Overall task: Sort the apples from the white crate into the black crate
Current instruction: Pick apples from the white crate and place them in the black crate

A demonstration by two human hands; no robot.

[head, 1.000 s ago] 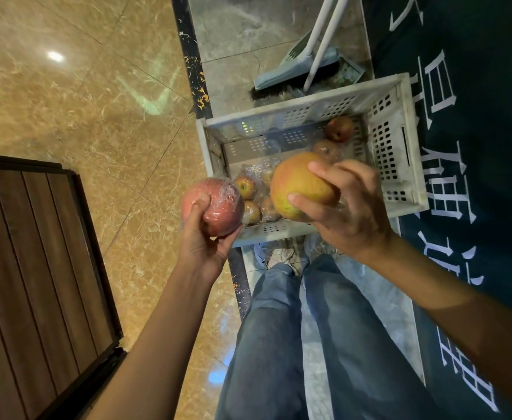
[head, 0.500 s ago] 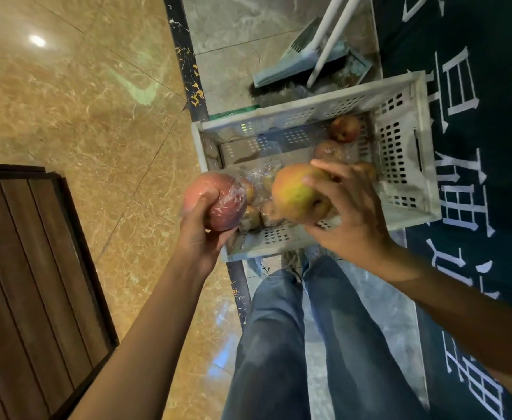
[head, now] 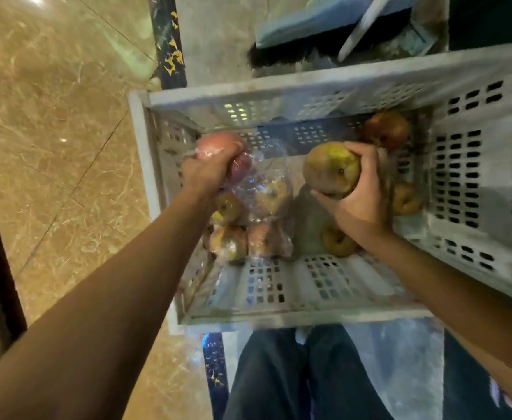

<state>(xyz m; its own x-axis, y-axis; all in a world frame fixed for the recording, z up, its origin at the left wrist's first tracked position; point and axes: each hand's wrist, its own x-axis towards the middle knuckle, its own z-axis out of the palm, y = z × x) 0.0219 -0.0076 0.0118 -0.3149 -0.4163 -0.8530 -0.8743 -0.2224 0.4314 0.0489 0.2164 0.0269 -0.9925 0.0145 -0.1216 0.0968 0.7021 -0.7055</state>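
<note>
Both hands are low inside the white crate, which sits on the floor in front of the person's knees. The left hand grips a reddish apple wrapped in clear film, fingers curled over its top, near the crate's left wall. The right hand grips a bare yellow-green apple from the side and beneath, mid-crate. More fruit lies below: a clear bag of apples just beside the left hand, and loose ones at the right, among them a red apple in the far corner. The black crate is not in view, so which way the carry goes cannot be told. My reading is that this is the lift-out of a pair. To do it well, raise each apple straight up until it is above the rim before swinging sideways, since the left one sits close to the wall. Film is slick, so get fingers under the wrapped apple, not only over it. I cannot tell whether its wrap touches the bag; a slow first lift would show any snag. Set the fruit down in the black crate and do not drop it, as this skin likely bruises.
</note>
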